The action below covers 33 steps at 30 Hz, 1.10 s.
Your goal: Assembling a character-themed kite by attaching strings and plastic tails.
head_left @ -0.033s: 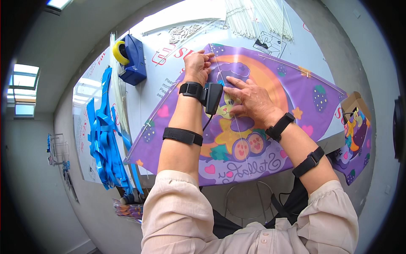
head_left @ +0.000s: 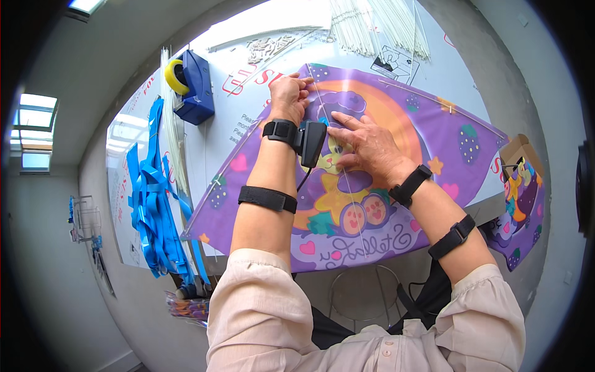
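Note:
A purple kite [head_left: 396, 186] with a printed cartoon character lies in front of me, thin pale rods along its slanting edges and another down its middle. At its upper left edge, close to the top corner, my left hand [head_left: 289, 98] is turned on its side with the fingers curled in. Whatever they may hold is hidden. My right hand [head_left: 372, 147] rests palm down on the kite's middle, fingers spread beside the central rod. A small blue piece [head_left: 324, 121] shows by its fingertips, partly covered by the black device [head_left: 312, 144] strapped to my left wrist.
On the table's left stand a blue tape dispenser [head_left: 197, 93] with a yellow roll and a heap of blue ribbon [head_left: 155, 211]. Bundles of thin white rods [head_left: 353, 31] and small pale pieces [head_left: 269, 48] lie at the back. A cardboard box [head_left: 524, 152] and another printed kite [head_left: 520, 211] are at right.

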Available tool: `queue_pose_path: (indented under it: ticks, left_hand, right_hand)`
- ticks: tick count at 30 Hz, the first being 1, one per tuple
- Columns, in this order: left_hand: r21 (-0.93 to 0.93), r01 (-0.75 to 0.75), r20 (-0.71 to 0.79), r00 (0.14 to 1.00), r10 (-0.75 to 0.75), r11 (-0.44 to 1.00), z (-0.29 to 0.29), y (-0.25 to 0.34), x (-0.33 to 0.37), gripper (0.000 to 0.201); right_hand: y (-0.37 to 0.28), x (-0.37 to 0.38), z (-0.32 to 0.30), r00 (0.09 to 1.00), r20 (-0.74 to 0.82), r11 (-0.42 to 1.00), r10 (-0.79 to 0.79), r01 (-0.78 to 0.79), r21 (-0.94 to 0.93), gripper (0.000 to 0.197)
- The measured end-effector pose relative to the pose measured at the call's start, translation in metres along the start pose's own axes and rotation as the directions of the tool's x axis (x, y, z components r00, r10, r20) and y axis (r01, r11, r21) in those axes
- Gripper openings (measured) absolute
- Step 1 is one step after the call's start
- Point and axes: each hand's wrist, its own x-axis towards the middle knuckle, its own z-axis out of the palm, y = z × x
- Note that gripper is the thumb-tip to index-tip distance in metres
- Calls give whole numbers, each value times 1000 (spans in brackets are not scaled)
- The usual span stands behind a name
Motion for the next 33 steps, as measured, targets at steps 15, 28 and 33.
queue_pose_path:
  ticks: [15,28,33]
  left_hand:
    - [116,-73,-77,994,82,991,9,-9,9,43]
    - [812,-158,-248,778,578,562,25,-25,18,33]
    - [849,-183,-174,789,590,495,27,-19,10,37]
  right_hand:
    - [2,-1,0,1000,15,1000,21,-21,13,67]
    - [5,1,4,999,-28,999,-15,17,44,39]
    - [0,2,-3,999,48,1000,12,-13,22,47]
